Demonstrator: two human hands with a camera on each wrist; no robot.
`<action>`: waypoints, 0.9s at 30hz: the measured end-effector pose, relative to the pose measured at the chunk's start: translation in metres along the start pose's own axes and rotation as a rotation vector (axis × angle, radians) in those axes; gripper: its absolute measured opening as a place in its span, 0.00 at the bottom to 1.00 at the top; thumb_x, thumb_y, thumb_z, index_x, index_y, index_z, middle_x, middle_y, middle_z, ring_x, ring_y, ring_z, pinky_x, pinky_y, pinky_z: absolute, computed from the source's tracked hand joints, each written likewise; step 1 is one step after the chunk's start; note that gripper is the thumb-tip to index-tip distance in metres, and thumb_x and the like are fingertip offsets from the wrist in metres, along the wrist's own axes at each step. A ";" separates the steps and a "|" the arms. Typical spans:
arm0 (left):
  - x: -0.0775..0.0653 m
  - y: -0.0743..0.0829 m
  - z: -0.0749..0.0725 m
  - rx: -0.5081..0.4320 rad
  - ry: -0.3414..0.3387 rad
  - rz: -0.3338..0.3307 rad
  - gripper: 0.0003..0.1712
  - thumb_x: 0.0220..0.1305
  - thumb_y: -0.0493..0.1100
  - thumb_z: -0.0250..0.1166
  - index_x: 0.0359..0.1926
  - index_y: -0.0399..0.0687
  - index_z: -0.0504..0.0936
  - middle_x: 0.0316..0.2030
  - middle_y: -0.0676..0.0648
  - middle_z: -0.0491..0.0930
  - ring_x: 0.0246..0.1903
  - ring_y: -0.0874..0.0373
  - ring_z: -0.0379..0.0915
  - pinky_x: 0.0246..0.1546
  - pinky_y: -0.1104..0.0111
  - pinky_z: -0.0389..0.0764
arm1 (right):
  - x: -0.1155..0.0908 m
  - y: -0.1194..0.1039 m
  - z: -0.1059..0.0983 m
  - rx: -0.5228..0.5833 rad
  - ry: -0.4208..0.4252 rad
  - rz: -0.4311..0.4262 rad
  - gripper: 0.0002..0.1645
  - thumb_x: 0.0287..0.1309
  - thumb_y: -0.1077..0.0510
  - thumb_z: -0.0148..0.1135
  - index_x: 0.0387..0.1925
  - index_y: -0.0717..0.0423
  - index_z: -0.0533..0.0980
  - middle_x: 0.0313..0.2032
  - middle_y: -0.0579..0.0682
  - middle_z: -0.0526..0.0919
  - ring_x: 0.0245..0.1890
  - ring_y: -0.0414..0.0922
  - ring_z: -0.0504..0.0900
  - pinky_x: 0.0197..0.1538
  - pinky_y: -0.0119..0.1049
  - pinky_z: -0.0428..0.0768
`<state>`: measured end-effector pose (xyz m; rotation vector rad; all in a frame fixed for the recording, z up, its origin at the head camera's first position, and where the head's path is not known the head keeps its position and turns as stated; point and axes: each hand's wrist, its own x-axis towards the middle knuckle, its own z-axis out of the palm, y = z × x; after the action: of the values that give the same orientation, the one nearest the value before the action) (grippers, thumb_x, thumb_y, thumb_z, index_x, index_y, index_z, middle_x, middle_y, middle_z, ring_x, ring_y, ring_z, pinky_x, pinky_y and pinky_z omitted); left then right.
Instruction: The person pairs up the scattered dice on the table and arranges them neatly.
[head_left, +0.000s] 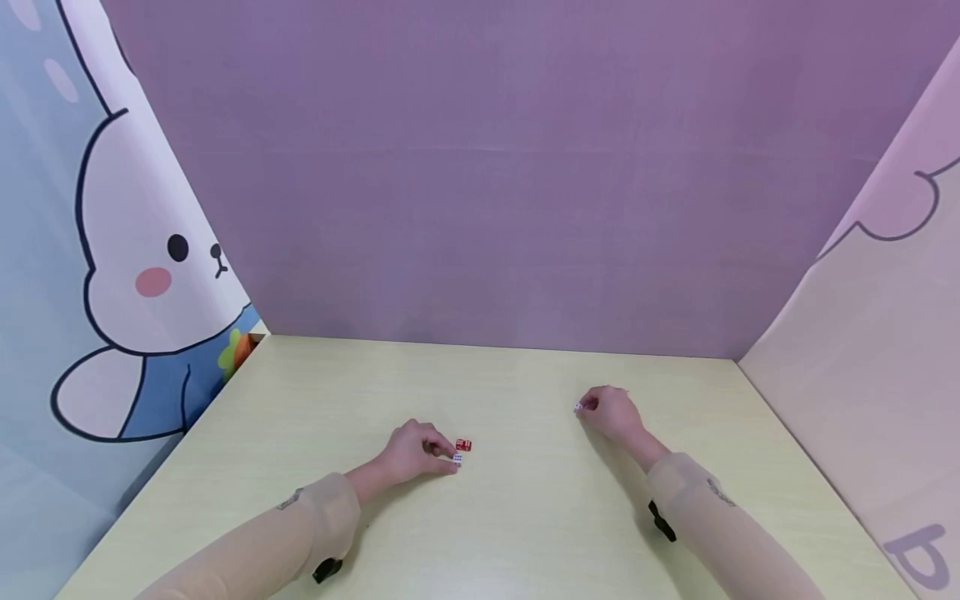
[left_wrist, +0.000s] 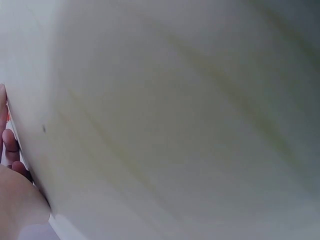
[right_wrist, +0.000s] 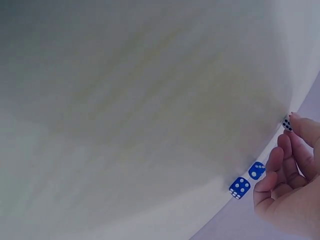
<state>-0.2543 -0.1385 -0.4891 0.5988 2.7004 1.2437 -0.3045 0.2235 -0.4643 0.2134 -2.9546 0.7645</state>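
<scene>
My left hand [head_left: 414, 452] pinches a white die [head_left: 457, 459] between thumb and fingertips. Right behind that die, two red dice [head_left: 463, 445] sit side by side on the table. In the left wrist view only part of the left hand [left_wrist: 20, 195] shows at the left edge. Farther right, my right hand [head_left: 611, 412] holds another white die [head_left: 578, 407] in its fingertips, low over the table. The right wrist view has this white die [right_wrist: 287, 123] with black pips, and two blue dice [right_wrist: 240, 188] beside the curled fingers. The right hand hides the blue dice in the head view.
The pale wooden table [head_left: 525, 517] runs back to a purple panel [head_left: 510, 183]. A printed curtain with a cartoon rabbit [head_left: 157, 233] hangs at the left, and a pale printed curtain [head_left: 862, 358] at the right.
</scene>
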 end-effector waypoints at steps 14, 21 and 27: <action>0.000 0.000 0.000 0.010 -0.003 0.012 0.09 0.44 0.50 0.77 0.29 0.60 0.87 0.26 0.58 0.77 0.29 0.63 0.69 0.32 0.71 0.71 | -0.014 -0.013 0.009 0.040 -0.037 -0.068 0.03 0.50 0.61 0.69 0.29 0.56 0.82 0.26 0.45 0.81 0.27 0.39 0.75 0.33 0.32 0.75; 0.000 0.002 -0.001 -0.003 -0.002 0.016 0.10 0.44 0.50 0.77 0.30 0.59 0.87 0.27 0.58 0.78 0.29 0.63 0.70 0.32 0.72 0.72 | -0.025 -0.026 0.011 0.063 -0.064 -0.110 0.04 0.48 0.63 0.70 0.28 0.54 0.82 0.25 0.42 0.80 0.27 0.37 0.75 0.32 0.29 0.75; 0.000 0.001 -0.002 -0.004 -0.001 0.013 0.09 0.44 0.51 0.77 0.29 0.60 0.87 0.26 0.58 0.77 0.28 0.62 0.69 0.32 0.71 0.71 | -0.032 -0.035 0.013 0.059 -0.074 -0.136 0.05 0.46 0.63 0.71 0.27 0.53 0.82 0.24 0.41 0.80 0.26 0.36 0.74 0.32 0.28 0.74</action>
<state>-0.2546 -0.1392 -0.4873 0.6180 2.6965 1.2513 -0.2682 0.1902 -0.4624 0.4515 -2.9498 0.8440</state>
